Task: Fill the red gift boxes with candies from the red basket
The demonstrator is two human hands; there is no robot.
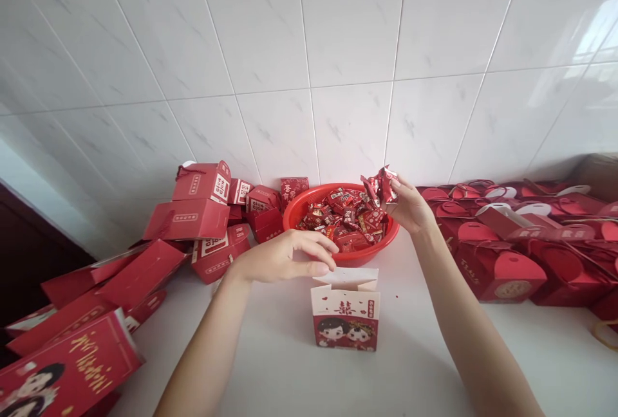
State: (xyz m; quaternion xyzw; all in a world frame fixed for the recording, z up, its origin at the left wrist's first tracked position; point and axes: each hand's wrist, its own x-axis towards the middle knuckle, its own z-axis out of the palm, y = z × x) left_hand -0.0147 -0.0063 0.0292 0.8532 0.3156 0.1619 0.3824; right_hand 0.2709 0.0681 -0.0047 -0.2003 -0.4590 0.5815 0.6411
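Observation:
Wrapped candies (380, 186) in shiny red foil are gripped in my right hand (408, 206), raised at the right rim of a red plastic basket (290, 217). Many more red-wrapped candies (345, 214) lie inside that basket. In front of it an open-topped candy box (345, 317), red and white with two cartoon faces, stands upright on the table. My left hand (294, 255) hovers over the box's back left edge, fingers slightly bent and apart, with nothing visible in it. Whether its fingertips touch the flap I cannot tell.
Red gift boxes (200, 201) are stacked at the left, with loose open ones (77, 359) nearer me. Rows of closed red boxes (499, 269) with handles line the right side. A white tiled wall (270, 50) rises behind the white table (275, 365).

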